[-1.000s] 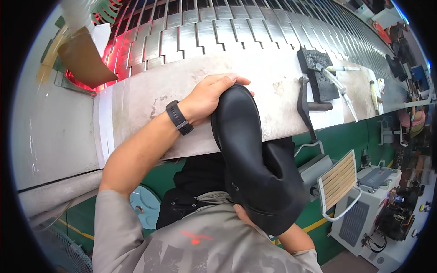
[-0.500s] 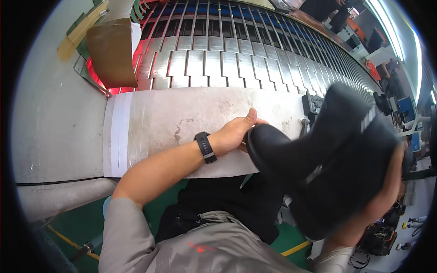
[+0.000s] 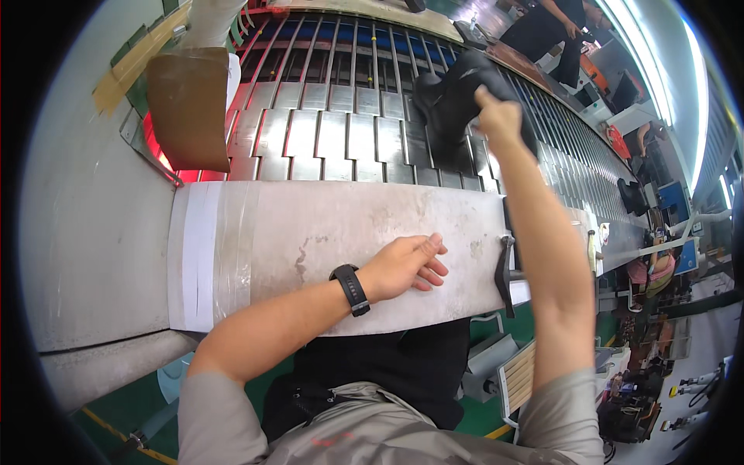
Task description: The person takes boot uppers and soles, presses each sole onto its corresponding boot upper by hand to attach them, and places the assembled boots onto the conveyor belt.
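My right arm reaches out across the slatted metal conveyor. At its end my right hand is closed on black boots, which look blurred; the hand's grip is partly hidden. The boots are over or on the conveyor slats, and I cannot tell whether they touch them. Nearer to me, my left hand is empty, its fingers apart and loosely bent above the pale, stained worktop. A black watch is on that wrist.
Metal slats of the conveyor run beyond the worktop. A brown flap hangs at the left before a red glow. A dark hammer-like tool lies at the worktop's right end. A co-worker stands at the far right.
My right hand has carried the black boots from near my body on the right, forward over the conveyor. My left hand has come off the boot's toe and stays above the worktop.
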Motion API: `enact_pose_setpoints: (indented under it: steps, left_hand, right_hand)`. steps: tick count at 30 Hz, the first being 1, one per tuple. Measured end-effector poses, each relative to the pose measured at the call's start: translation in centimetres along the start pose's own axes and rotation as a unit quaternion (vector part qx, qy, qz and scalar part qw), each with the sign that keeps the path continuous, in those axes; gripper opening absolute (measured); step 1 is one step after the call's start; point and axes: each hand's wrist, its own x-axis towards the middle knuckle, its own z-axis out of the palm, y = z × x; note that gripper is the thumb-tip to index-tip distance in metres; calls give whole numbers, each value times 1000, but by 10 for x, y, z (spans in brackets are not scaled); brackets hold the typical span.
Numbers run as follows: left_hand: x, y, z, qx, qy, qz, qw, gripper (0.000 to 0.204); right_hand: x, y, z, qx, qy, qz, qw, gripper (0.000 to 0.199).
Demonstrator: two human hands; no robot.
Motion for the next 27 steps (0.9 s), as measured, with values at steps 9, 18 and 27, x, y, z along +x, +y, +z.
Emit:
enact_pose_setpoints:
  steps: [9,18,27]
  left_hand:
    - [-2,2,3,88,-27,8,996,48]
    - [-9,-7,3,232,-23,75,970,37]
    - [-17,-3,4,313,-12,112,943,40]
  right_hand:
    - [-53,109,-9,-48,-107,3,993,40]
    - [-166,98,-13,-280,-111,-271,914,33]
    - [-170,97,-13,-275,-108,-272,916,36]
